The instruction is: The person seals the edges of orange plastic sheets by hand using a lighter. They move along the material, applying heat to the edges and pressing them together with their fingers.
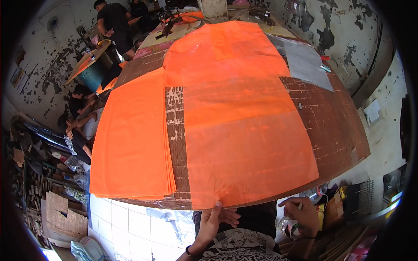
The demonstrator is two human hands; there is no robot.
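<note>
A long translucent orange plastic sheet (237, 108) lies spread over the brown worn worktable (335, 126). My left hand (213, 219) pinches the sheet's near edge at the table's front rim. My right hand (302, 213) hangs below the table edge at the right, fingers curled around a small object I cannot identify. A stack of opaque orange sheets (130, 139) lies on the table's left side.
A clear plastic sheet (307, 61) lies at the table's far right. Two people sit on the floor at the left (80, 126), another stands at the back (113, 26). Scrap wood and cardboard (61, 213) pile up lower left. White floor tiles (130, 226) show below.
</note>
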